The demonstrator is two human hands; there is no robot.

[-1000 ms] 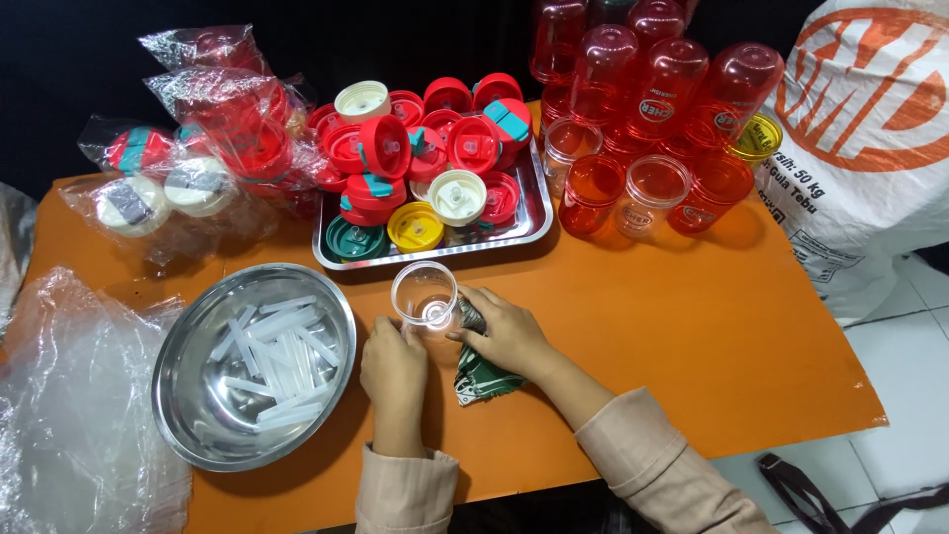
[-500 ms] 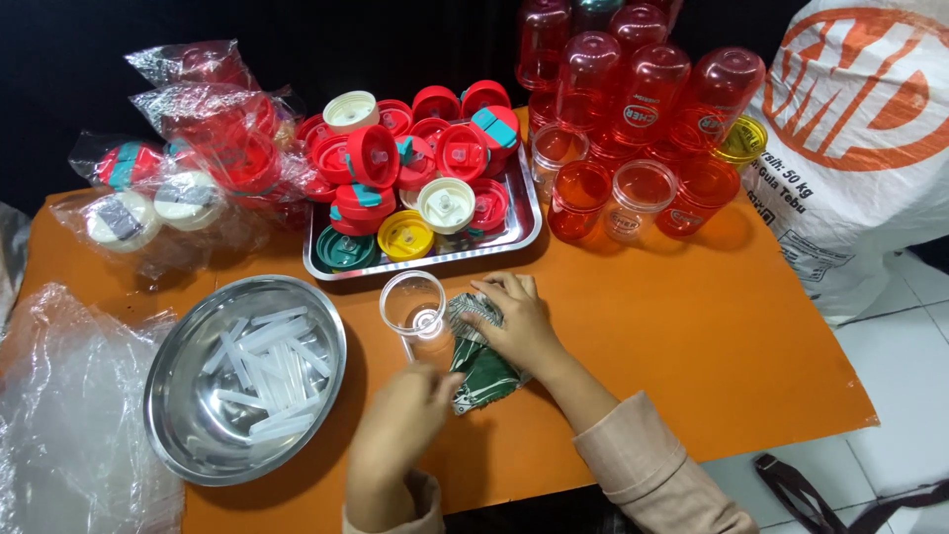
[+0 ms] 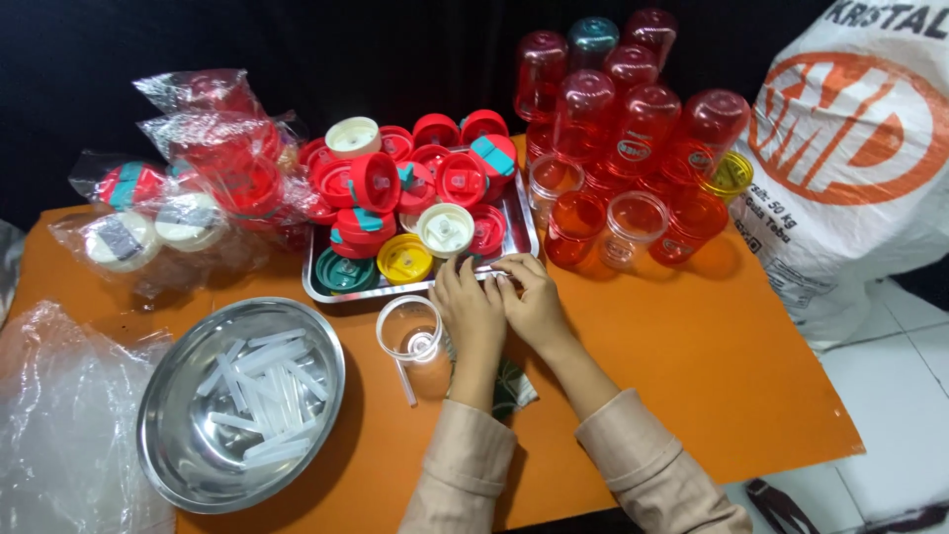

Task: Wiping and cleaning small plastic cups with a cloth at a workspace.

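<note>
Here, in the head view, both hands meet at the near edge of the steel tray [image 3: 522, 229], on the orange table [image 3: 692, 356]. The left hand [image 3: 473, 309] lies palm down, wrist straight, fingers reaching toward the tray's front rim. The right hand [image 3: 532, 302] comes in from the right at a slant, its fingers curled inward and touching the left hand's fingertips. Something small seems pinched between them, but what it is cannot be told, and whether either hand is closed on it cannot be told either. Both forearms, in beige sleeves, run up from the bottom edge and converge.

Just left of the left hand stands a clear cup [image 3: 409, 328], upright and mouth up, with a clear straw [image 3: 404, 381] lying on the table beside its base. A green packet [image 3: 514, 381] lies under the forearms.

The tray holds red, white, yellow and green lids [image 3: 405, 259]. Left of the cup sits a steel bowl [image 3: 173, 450] of clear straws. Red bottles [image 3: 633, 129] stand upside down behind the tray on the right, bagged lids [image 3: 188, 188] lie on the left, and a white sack [image 3: 850, 168] stands at far right.
</note>
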